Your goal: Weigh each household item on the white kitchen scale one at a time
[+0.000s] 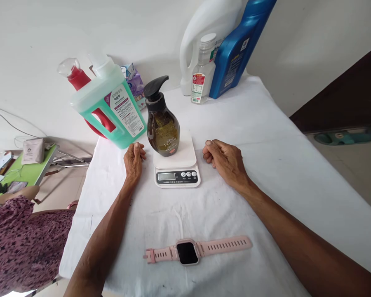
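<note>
Nearest, we see a pink smartwatch (188, 252) lying flat with its strap spread out on the white-covered tabletop (266, 136), its screen dark. Beyond it, our left hand (134, 160) rests on the cloth just left of a small white kitchen scale (177, 165), its grip loosely curled and holding nothing. Our right hand (224, 160) lies just right of the scale, fingers folded in, also holding nothing. The scale's display shows no digits we can read. On its platform stands a dark brown pump bottle (162, 123) with a black pump head; its pale lettering is too small to make out. Behind and left, a tilted green detergent jug (111, 107) bears a white and purple label, print unreadable, with a red bottle (80, 82) behind it. Farthest stand a small clear bottle (202, 74), a white jug (198, 37) and a blue jug (238, 49), labels illegible.
</note>
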`<state>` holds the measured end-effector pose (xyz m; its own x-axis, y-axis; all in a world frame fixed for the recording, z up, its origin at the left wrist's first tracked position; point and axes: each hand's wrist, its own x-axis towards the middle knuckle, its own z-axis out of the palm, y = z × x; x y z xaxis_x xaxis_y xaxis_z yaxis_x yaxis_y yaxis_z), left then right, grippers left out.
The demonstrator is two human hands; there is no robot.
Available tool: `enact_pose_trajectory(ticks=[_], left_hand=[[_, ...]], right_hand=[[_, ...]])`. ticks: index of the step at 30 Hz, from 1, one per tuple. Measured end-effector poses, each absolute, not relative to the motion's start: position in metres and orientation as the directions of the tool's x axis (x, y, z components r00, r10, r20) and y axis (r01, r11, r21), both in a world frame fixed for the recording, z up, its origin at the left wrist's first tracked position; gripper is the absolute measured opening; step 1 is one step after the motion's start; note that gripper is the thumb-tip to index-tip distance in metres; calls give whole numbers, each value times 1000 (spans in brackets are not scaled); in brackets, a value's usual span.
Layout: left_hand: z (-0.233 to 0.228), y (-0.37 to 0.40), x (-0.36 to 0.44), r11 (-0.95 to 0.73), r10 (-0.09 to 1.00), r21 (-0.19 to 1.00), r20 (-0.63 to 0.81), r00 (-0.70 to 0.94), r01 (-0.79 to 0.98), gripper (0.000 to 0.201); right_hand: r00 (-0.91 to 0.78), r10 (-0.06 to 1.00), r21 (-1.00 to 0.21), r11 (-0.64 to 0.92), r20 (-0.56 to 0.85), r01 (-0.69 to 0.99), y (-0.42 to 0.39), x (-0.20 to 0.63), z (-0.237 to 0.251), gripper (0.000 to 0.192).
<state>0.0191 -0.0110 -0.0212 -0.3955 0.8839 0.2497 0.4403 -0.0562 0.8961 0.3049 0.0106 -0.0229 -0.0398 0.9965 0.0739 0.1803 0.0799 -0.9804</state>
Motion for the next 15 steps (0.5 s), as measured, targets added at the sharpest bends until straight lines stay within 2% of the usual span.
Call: enact_pose_trajectory(ticks=[15], left_hand=[[-23,-11,18,-71,886,898,257,-386,435,61]], right_hand=[[-45,995,-980,90,83,175,11,306,-23,62]])
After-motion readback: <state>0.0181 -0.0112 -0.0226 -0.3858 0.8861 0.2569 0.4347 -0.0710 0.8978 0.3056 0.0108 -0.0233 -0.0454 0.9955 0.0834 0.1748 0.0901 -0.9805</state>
